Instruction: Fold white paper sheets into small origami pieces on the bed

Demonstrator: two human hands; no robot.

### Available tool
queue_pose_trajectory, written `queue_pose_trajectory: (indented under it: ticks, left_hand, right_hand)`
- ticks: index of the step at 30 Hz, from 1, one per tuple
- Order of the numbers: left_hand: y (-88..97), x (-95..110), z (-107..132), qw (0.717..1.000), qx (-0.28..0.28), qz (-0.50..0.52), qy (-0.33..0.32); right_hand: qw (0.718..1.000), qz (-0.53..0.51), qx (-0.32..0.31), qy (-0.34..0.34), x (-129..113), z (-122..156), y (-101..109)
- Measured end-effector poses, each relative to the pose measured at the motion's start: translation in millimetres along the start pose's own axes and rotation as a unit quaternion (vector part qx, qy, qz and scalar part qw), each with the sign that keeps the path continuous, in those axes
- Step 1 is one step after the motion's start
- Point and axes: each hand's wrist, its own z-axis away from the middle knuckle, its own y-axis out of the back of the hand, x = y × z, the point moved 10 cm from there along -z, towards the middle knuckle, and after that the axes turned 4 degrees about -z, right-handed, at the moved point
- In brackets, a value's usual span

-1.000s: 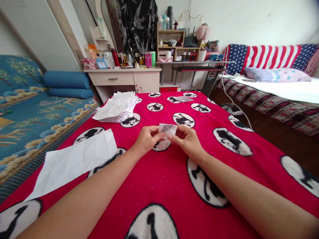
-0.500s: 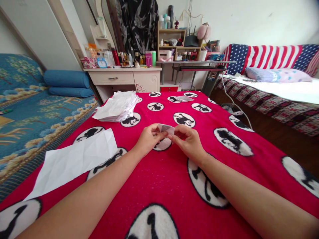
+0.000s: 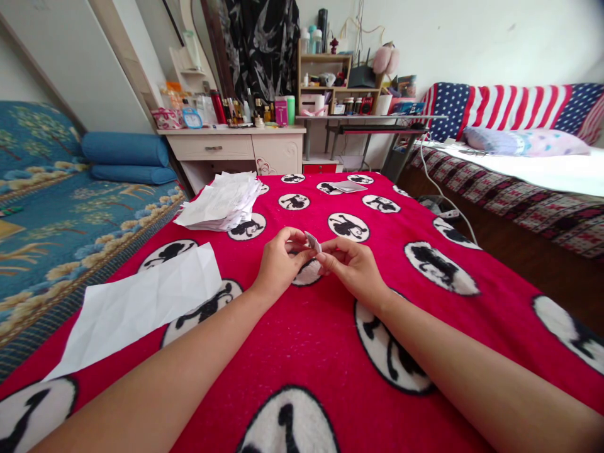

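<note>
A small folded paper (image 3: 313, 241) is held up between my two hands, above the middle of the red cloth (image 3: 283, 340). My left hand (image 3: 282, 259) pinches its left side with thumb and fingers. On the other side, my right hand (image 3: 352, 264) grips it between thumb and fingertips. The fingers cover most of the paper, which is seen nearly edge-on. To the left lies a creased white sheet (image 3: 141, 302), flat on the cloth. Farther back is a stack of papers (image 3: 221, 201), and a flat folded paper (image 3: 348, 187) rests near the far edge.
A dresser (image 3: 226, 148) crowded with bottles stands beyond the cloth, beside a desk with a shelf unit (image 3: 325, 58). On the left is a blue patterned sofa (image 3: 85, 233). A bed (image 3: 509, 182) and a white cable (image 3: 448, 195) are on the right.
The small folded paper has turned from showing its broad face to nearly edge-on, narrowing between my fingers. Both hands stay in about the same place; the other papers have not moved.
</note>
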Motion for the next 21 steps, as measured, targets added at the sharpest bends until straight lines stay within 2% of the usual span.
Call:
queue_pose_trajectory:
  ticks: [7, 12, 21]
  left_hand:
    - [-11.8, -5, 0, 0.998, -0.048, 0.038, 0.006]
    - [-14.5, 0, 2, 0.998, -0.058, 0.033, -0.005]
    - [-17.0, 4, 8, 0.993, -0.081, 0.081, 0.033]
  right_hand:
    - [1.0, 0.01, 0.007, -0.013, 6, -1, 3]
    - [1.0, 0.005, 0.006, -0.006, 6, -2, 3]
    - [0.998, 0.059, 0.005, 0.013, 6, -1, 3]
